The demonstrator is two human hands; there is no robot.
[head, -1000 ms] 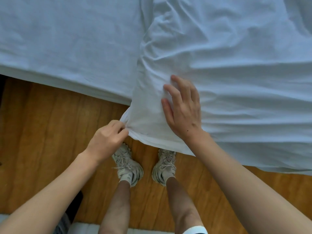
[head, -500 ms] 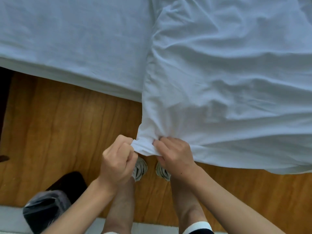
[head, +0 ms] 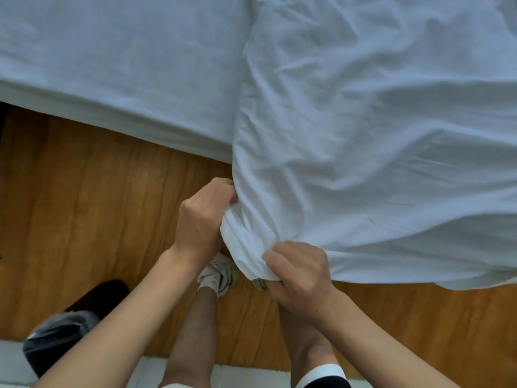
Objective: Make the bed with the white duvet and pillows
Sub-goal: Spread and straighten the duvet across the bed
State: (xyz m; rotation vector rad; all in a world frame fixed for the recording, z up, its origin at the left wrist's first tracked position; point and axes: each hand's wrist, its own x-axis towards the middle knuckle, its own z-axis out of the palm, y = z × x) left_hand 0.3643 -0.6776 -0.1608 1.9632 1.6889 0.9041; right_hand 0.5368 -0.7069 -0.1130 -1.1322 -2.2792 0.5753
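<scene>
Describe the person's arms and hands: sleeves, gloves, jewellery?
Both forearms are bare up to the frame edge: no sleeves in view. Left hand and right hand wear no gloves; no rings, watch or bands show. No markings visible.

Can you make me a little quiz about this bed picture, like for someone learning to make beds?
1. True or false: both hands grip the same corner of the white duvet.
2. What lies under the hanging corner? A) carpet B) wooden floor C) tiles
3. Fill in: left of the duvet, the bare bed sheet is ____ by it.

Key:
1. True: the left hand and the right hand both bunch the duvet corner.
2. B, the wooden floor.
3. Uncovered.
</scene>
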